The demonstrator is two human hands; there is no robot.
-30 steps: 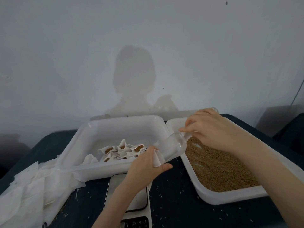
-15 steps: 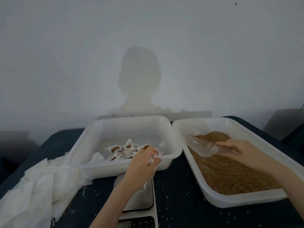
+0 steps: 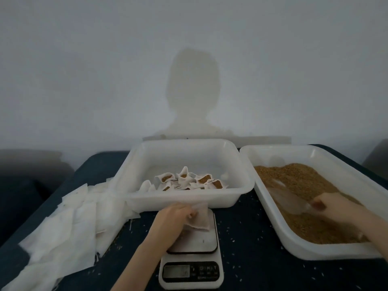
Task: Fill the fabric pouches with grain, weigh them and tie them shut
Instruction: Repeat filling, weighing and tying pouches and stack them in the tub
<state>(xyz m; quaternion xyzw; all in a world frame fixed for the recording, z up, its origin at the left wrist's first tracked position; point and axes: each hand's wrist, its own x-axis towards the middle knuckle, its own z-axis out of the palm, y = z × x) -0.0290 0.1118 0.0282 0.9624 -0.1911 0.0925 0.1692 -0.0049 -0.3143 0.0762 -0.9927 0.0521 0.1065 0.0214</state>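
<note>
Pouch (image 3: 200, 219) of white fabric sits pinched in my left hand (image 3: 175, 220), my fingers curled round its near edge, and I hold it over the platform of the kitchen scale (image 3: 192, 252); whether its lower edge touches the platform I cannot tell. It looks flat and I cannot see any grain inside it.

My right hand (image 3: 336, 208) grips the handle of a clear plastic scoop (image 3: 288, 201), fingers wrapped round it, with the scoop's bowl lying low on the brown grain (image 3: 298, 185) in the right-hand tub (image 3: 294, 244). The scoop is blurred, so I cannot say how much grain is in it.

Just behind the scale stands the middle tub (image 3: 184, 201), white and translucent, with a cluster of filled pouches (image 3: 186, 181) on its floor, their mouths open and brown grain showing in several. The two tubs stand side by side, their rims nearly touching.

To my left, a loose heap of empty pouches (image 3: 69, 223) spreads across the table, its edge running up against the middle tub's near left corner. The dark blue tabletop (image 3: 247, 244) is speckled with stray grains around the scale and between the tubs. The scale's display (image 3: 177, 271) is too dim to read. Behind everything rises a pale wall (image 3: 84, 70), with my shadow (image 3: 194, 91) cast on it.
</note>
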